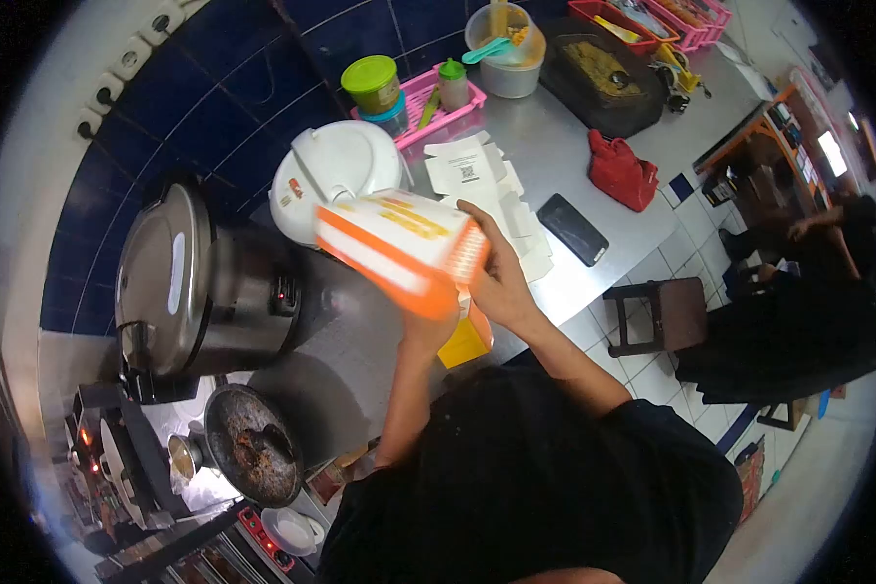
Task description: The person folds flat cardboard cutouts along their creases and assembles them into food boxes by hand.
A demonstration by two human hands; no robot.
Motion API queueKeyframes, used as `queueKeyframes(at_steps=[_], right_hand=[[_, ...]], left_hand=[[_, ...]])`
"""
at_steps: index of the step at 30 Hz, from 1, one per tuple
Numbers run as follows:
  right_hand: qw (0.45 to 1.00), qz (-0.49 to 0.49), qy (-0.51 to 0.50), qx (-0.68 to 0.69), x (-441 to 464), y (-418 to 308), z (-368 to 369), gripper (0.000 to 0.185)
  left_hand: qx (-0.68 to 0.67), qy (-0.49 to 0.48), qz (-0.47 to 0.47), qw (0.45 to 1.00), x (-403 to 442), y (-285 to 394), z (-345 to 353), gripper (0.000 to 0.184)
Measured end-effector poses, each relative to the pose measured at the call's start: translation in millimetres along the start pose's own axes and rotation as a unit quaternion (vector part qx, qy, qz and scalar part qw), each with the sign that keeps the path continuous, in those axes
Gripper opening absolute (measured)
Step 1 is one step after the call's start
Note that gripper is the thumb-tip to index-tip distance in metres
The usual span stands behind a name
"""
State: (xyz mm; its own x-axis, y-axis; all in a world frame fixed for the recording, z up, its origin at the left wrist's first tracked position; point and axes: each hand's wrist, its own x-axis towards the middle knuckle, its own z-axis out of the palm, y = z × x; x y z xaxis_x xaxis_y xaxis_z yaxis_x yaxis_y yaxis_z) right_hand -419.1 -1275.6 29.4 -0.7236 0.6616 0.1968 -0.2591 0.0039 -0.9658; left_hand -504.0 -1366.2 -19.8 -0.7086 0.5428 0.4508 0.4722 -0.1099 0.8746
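An orange and white cardboard food box (384, 229) with yellow print is tilted in the air in front of me, slightly blurred. My right hand (497, 277) grips its right end, the fingers bent round the side. From below, my left hand (428, 319) supports the near side, its fingers mostly hidden behind the box. A yellow and orange carton (467, 341) stands below my hands, close to my body. Beyond the box lie flat white unfolded cartons (465, 167), one with a printed square code. A dark phone (573, 230) rests to their right.
A white lidded pot (336, 165) and a large rice cooker (248, 292) stand left on the steel counter (642, 248). A stone mortar (253, 446) is nearer. A pink basket (445, 112), red cloth (621, 173) and black tray (565, 92) lie farther back. Another person (779, 311) is at right, beside a stool (676, 316).
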Motion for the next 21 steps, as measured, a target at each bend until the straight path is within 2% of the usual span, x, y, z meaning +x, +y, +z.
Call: queueKeyframes(at_steps=[3, 4, 6, 9, 12, 15, 18, 21], right_hand=[[0.986, -0.115, -0.021, -0.119, 6.9, 5.0, -21.0, 0.053], [0.999, 0.012, -0.002, 0.033, 5.0, 5.3, -16.6, 0.046], [0.997, 0.026, 0.055, 0.054, 3.5, 15.5, -26.2, 0.046], [0.986, 0.060, 0.140, 0.062, 5.9, 51.2, -34.3, 0.043], [0.983, 0.107, 0.129, 0.081, 14.0, 33.1, -40.4, 0.045], [0.945, 0.165, 0.167, 0.227, 13.3, -18.6, -25.7, 0.044], [0.924, 0.180, 0.201, 0.270, 13.6, -15.2, -19.2, 0.047], [0.927, 0.205, 0.181, 0.257, 11.2, -20.2, -18.4, 0.045]], left_hand=[[0.109, -0.238, 0.038, 0.964, 15.6, 45.7, -29.0, 0.043], [0.161, -0.254, 0.091, 0.949, 21.7, 63.7, -29.4, 0.045], [0.260, -0.275, 0.197, 0.904, 28.8, 89.0, -27.4, 0.051], [0.357, -0.274, 0.251, 0.857, 23.9, 73.7, -35.0, 0.037], [0.382, -0.182, 0.318, 0.848, 29.0, 67.6, -40.0, 0.033], [0.301, -0.010, 0.285, 0.910, 30.1, 71.9, -23.5, 0.025], [0.159, 0.083, 0.205, 0.962, 29.9, 56.1, -1.6, 0.017], [0.120, 0.085, 0.065, 0.987, 21.2, 51.7, 7.1, 0.012]])
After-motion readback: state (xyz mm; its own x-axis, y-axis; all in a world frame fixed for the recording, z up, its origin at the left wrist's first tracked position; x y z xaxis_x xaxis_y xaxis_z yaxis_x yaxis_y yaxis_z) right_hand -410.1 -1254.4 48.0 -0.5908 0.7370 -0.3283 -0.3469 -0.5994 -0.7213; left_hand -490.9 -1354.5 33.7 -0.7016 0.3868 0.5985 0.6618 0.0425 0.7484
